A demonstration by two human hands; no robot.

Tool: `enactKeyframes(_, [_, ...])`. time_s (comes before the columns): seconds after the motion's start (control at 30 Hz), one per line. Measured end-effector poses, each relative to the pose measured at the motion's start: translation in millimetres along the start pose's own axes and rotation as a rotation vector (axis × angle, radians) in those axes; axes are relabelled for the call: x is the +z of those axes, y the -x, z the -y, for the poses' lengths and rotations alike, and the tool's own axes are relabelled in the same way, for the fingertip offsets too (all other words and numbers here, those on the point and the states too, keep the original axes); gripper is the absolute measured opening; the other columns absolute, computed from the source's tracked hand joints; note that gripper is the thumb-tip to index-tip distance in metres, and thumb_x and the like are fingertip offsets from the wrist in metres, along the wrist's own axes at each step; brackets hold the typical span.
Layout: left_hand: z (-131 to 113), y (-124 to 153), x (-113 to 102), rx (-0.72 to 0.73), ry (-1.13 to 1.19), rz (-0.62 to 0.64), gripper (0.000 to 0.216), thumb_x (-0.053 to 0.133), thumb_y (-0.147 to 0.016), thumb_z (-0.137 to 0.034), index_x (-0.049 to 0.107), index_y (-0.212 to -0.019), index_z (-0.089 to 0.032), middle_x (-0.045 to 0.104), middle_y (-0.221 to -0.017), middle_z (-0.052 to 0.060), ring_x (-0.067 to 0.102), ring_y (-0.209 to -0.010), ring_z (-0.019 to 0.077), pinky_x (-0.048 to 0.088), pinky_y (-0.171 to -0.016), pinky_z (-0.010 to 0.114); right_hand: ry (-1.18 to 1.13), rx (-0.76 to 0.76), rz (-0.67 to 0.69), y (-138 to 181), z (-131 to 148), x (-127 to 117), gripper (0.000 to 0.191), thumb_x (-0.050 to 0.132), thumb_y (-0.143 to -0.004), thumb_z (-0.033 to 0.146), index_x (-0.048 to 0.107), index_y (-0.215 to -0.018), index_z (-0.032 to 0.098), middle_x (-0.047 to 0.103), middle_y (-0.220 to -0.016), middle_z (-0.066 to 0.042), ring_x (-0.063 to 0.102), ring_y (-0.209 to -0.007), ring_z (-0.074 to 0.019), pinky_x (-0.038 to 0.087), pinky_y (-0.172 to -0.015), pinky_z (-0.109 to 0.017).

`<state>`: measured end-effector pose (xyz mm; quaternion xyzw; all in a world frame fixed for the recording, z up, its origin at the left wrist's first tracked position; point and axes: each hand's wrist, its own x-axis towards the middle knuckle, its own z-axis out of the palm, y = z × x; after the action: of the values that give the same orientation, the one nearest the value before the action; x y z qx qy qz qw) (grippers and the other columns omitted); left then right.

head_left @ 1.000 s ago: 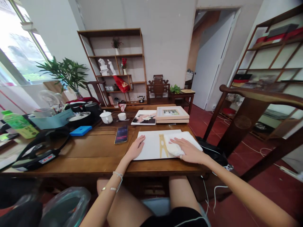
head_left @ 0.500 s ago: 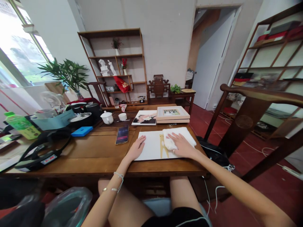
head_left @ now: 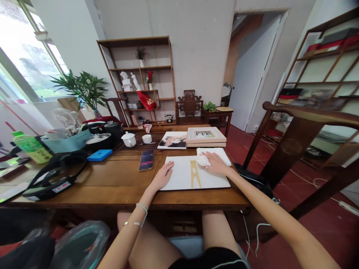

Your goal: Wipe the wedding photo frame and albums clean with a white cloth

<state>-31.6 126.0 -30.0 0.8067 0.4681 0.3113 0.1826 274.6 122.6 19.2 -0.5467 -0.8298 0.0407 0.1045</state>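
Note:
A white board (head_left: 182,175) lies flat on the wooden table (head_left: 117,183) in front of me, with a tan wooden stand piece (head_left: 194,174) fixed to it. My left hand (head_left: 162,176) rests flat on the board's left edge, fingers stretched out. At the board's far right corner my right hand (head_left: 215,164) presses down on a bunched white cloth (head_left: 206,157), fingers curved over it. A ring shows on that hand.
Behind the board are a stack of framed pictures (head_left: 205,136), a print (head_left: 172,142), a phone (head_left: 147,160), a white teapot (head_left: 128,139) and cup (head_left: 146,138). Left: blue box (head_left: 98,154), black headset (head_left: 53,175), green bottle (head_left: 29,147). A wooden chair (head_left: 297,138) stands right.
My right hand has slid the cloth from the board's near right part away from me to its far right corner. My left hand has stayed on the left edge.

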Motion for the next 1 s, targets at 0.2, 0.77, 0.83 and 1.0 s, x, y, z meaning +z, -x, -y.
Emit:
enactKeyframes(0.2, [0,-1,0,0.003,-0.005,-0.006,0.047,0.037,-0.090,-0.036,0.055,-0.126,-0.012,0.048,-0.141,0.012,0.038,-0.135,0.0233,0.024,-0.115,0.043,0.010,-0.054,-0.046,6,10,15,0.065,0.044,-0.084,0.039,0.035,-0.143,0.016,0.027,-0.152,-0.007,0.019,-0.140,-0.0279,0.010,-0.113,-0.047])
enactKeyframes(0.77, [-1,1,0,0.001,0.007,0.006,0.045,0.038,-0.089,-0.034,0.054,-0.127,-0.014,0.047,-0.141,0.011,0.038,-0.135,0.0233,0.024,-0.115,0.044,0.018,0.110,-0.019,-16,-12,2,0.061,0.038,-0.088,0.039,0.032,-0.144,0.016,0.031,-0.150,-0.009,0.022,-0.139,-0.0265,0.011,-0.113,-0.044])
enactKeyframes(0.83, [-2,0,0,-0.003,-0.002,0.005,0.046,0.037,-0.090,-0.034,0.055,-0.127,-0.013,0.047,-0.141,0.012,0.038,-0.135,0.0231,0.024,-0.115,0.043,0.026,0.094,-0.021,-15,-4,6,0.060,0.037,-0.089,0.041,0.035,-0.143,0.017,0.029,-0.151,-0.007,0.018,-0.140,-0.0283,0.008,-0.113,-0.047])
enactKeyframes(1.0, [-1,-1,2,-0.001,-0.003,-0.024,0.045,0.037,-0.090,-0.035,0.056,-0.125,-0.015,0.049,-0.140,0.011,0.038,-0.135,0.0227,0.025,-0.115,0.044,0.041,-0.009,0.016,27,25,22,0.065,0.041,-0.086,0.042,0.033,-0.144,0.015,0.022,-0.154,-0.009,0.008,-0.141,-0.0331,0.005,-0.112,-0.054])
